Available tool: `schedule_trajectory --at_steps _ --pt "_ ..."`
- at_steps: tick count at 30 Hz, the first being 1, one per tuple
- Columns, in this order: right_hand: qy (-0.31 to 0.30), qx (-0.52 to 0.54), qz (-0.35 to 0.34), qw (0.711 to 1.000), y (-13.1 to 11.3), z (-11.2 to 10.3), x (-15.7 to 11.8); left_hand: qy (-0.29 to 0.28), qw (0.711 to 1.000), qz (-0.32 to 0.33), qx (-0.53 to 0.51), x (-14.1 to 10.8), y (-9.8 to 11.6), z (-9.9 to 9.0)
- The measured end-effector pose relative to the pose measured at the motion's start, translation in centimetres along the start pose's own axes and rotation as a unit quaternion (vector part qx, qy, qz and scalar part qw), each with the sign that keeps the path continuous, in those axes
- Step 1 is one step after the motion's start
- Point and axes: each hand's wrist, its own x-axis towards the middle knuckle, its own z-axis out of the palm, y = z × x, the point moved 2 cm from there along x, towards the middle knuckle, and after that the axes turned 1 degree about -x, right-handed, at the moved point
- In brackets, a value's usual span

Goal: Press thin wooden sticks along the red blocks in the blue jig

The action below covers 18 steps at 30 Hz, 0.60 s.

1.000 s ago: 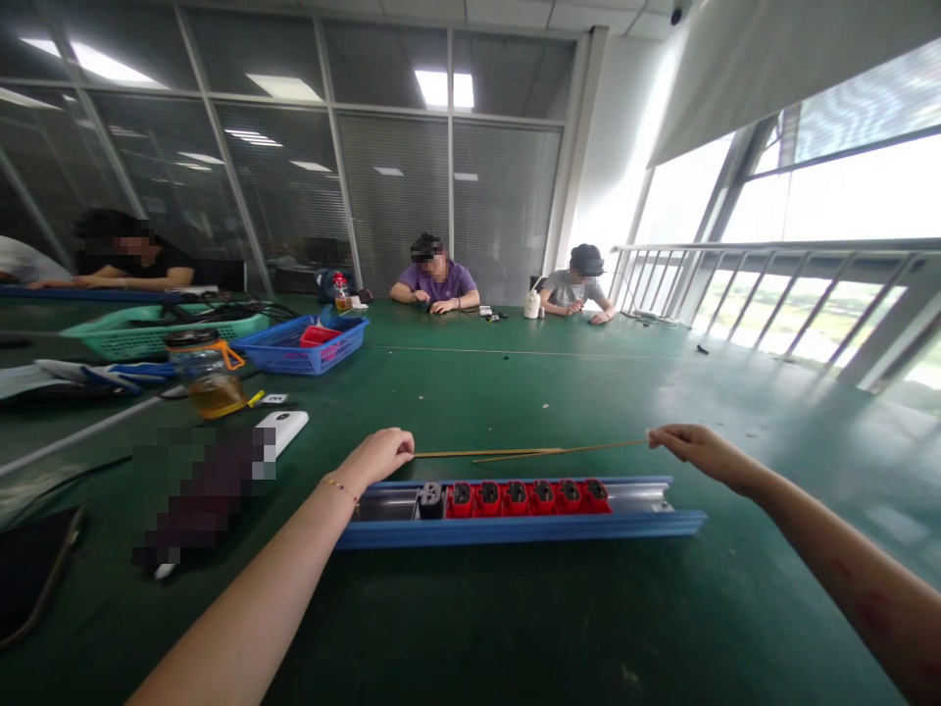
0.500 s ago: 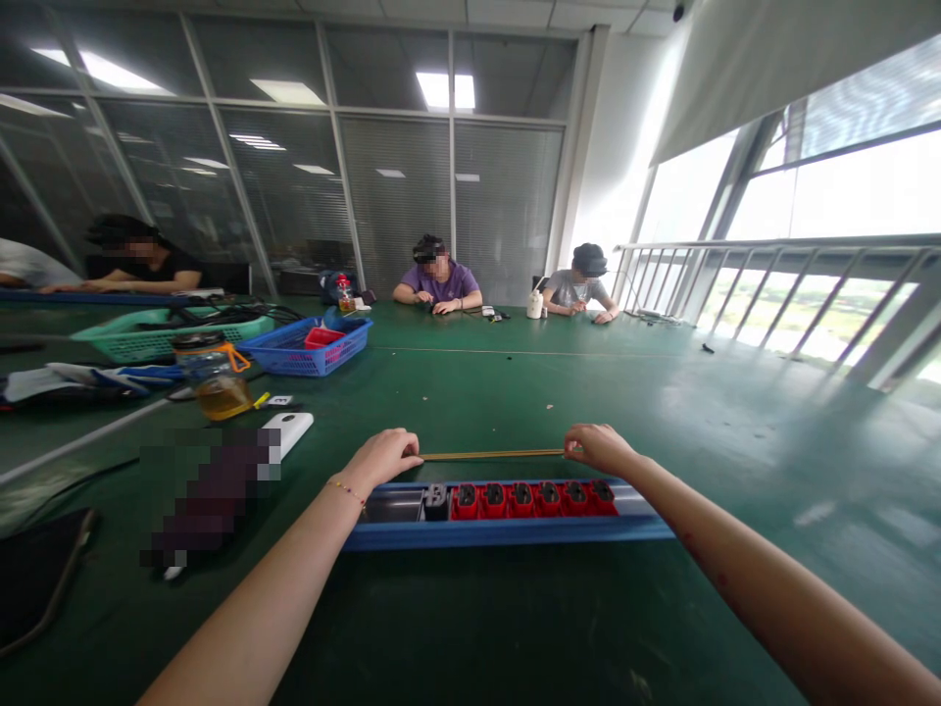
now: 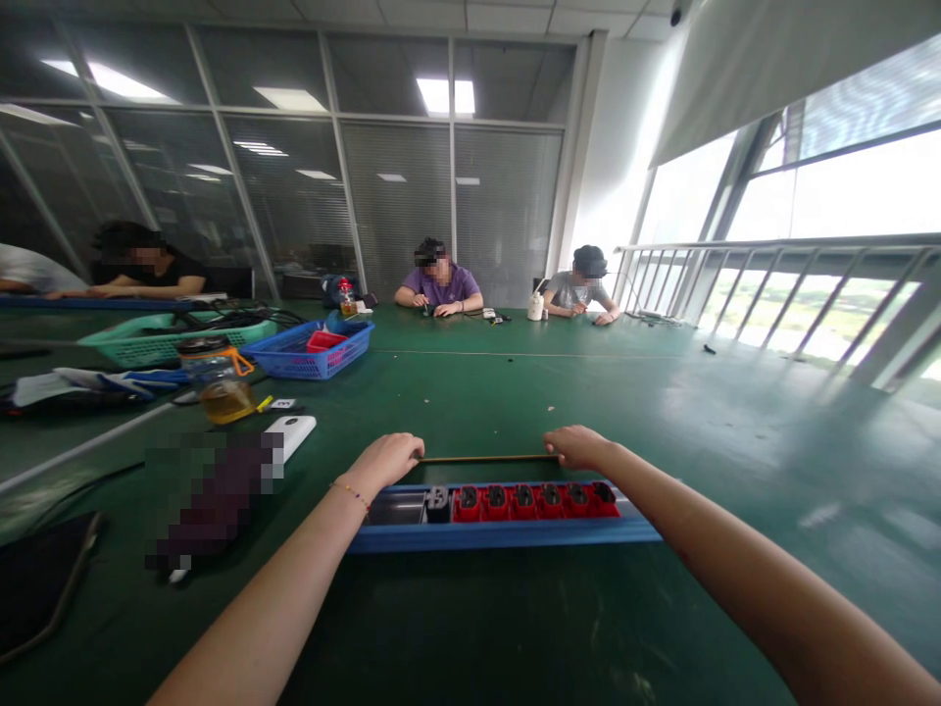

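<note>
A thin tan rubber band [image 3: 485, 459] is stretched straight between my two hands, just past the far edge of the blue tray. My left hand [image 3: 393, 457] pinches its left end, fingers closed. The right end is pinched in my right hand [image 3: 577, 447], fingers curled. Close in front of me lies the long blue tray [image 3: 507, 533], with a grey inner channel. A row of red connectors [image 3: 523, 502] with black tops sits in it. To their left stands one grey-and-black connector [image 3: 438, 503]. My right wrist passes over the tray's right end.
At left are a jar of amber liquid [image 3: 226, 397], a blue basket [image 3: 309, 358], a green basket [image 3: 139, 343], a white power bank [image 3: 295, 431] and a phone [image 3: 44, 579]. Several people sit along the far side of the green table [image 3: 470, 628].
My right hand has shifted left, so the stretched band is shorter. Its two strands, seen apart before, now look like one line. My left hand has barely moved.
</note>
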Motion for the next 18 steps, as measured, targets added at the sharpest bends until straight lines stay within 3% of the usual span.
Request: schedule_trajectory --at_steps 5,9,14,16,18 --pt "0.007 0.023 0.000 1.000 -0.2 -0.3 -0.2 -0.010 1.000 0.007 0.015 0.0 0.5 0.0" --pt "0.063 0.075 0.010 0.995 0.2 -1.4 -1.5 -0.001 1.000 -0.009 0.023 -0.3 0.8 -0.6" --pt "0.149 0.149 0.050 0.976 1.2 -2.8 -4.1 0.109 0.993 0.003 -0.042 -0.9 2.0 -4.1" --pt "0.193 0.205 0.087 0.956 1.7 -3.1 -5.4 0.126 0.987 0.007 -0.100 -1.4 3.0 -5.6" --pt "0.239 0.286 0.121 0.920 2.0 -3.1 -6.8 0.107 0.981 0.003 -0.163 -2.0 4.3 -6.7"
